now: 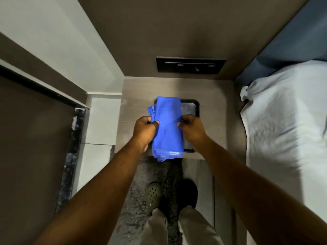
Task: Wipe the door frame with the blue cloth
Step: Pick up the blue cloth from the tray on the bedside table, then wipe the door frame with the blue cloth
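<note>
The cloth (167, 128) hangs folded over the tray (192, 106), long axis vertical. The left hand (144, 129) and right hand (192, 128) pinch its side edges. The door frame (44, 89) lies left of the tray.

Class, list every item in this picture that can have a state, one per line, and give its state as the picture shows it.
blue cloth: folded, held up over the tray by both hands
left hand: gripping the cloth's left edge
right hand: gripping the cloth's right edge
tray: lying flat on the bedside table, partly hidden by the cloth
bed sheet: rumpled
</note>
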### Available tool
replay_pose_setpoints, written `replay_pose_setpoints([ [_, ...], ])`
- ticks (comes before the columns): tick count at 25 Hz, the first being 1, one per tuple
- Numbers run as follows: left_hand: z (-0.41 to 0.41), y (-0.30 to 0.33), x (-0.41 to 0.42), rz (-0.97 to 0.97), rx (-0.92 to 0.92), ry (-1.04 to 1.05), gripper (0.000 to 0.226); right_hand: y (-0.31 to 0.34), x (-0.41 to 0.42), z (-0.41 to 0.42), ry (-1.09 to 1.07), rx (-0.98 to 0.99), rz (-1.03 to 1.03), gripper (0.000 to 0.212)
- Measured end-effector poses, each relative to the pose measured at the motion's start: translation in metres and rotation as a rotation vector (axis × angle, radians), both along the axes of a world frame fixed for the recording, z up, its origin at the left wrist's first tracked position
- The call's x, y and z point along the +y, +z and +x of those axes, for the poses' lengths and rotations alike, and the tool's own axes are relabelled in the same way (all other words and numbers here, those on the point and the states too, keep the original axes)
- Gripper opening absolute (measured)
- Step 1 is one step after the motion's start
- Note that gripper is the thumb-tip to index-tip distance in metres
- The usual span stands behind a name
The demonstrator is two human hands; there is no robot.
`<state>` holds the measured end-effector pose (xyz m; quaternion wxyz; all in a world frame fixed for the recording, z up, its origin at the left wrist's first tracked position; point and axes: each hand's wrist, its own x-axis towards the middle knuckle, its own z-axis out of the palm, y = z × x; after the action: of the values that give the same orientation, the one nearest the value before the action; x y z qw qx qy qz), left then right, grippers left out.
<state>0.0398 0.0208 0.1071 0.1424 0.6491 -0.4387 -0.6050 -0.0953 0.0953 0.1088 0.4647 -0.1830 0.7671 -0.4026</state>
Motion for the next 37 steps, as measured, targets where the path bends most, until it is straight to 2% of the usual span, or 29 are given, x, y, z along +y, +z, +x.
replay_pose_setpoints([
  [3, 0.026, 0.076, 0.000, -0.048, 0.036, 0.030, 0.010, 0.071, -0.004, 0.019, 0.050, -0.081, -0.090, 0.024],
  [6, 0.058, 0.159, 0.002, -0.135, 0.062, 0.133, 0.015, 0.145, -0.012, 0.044, 0.158, -0.093, -0.213, 0.013],
  [10, 0.115, 0.270, 0.011, -0.296, 0.071, 0.226, 0.013, 0.246, -0.023, 0.091, 0.285, -0.139, -0.376, 0.022],
  [16, 0.227, 0.431, 0.049, -0.597, 0.107, 0.395, 0.011, 0.405, -0.021, 0.196, 0.467, -0.107, -0.628, 0.027],
  [20, 0.319, 0.513, 0.100, -0.784, 0.075, 0.452, 0.012, 0.482, 0.009, 0.289, 0.527, -0.103, -0.831, 0.035],
  [25, 0.453, 0.596, 0.194, -1.021, 0.004, 0.594, 0.016, 0.561, 0.073, 0.431, 0.663, -0.154, -1.061, 0.037],
  [29, 0.531, 0.639, 0.263, -1.178, -0.074, 0.742, 0.014, 0.606, 0.117, 0.525, 0.731, -0.167, -1.233, 0.036],
  [33, 0.596, 0.680, 0.322, -1.316, -0.183, 0.900, 0.012, 0.654, 0.157, 0.605, 0.836, -0.214, -1.367, 0.035],
  [37, 0.642, 0.707, 0.355, -1.370, -0.332, 1.012, 0.012, 0.685, 0.181, 0.662, 0.893, -0.196, -1.475, 0.035],
])
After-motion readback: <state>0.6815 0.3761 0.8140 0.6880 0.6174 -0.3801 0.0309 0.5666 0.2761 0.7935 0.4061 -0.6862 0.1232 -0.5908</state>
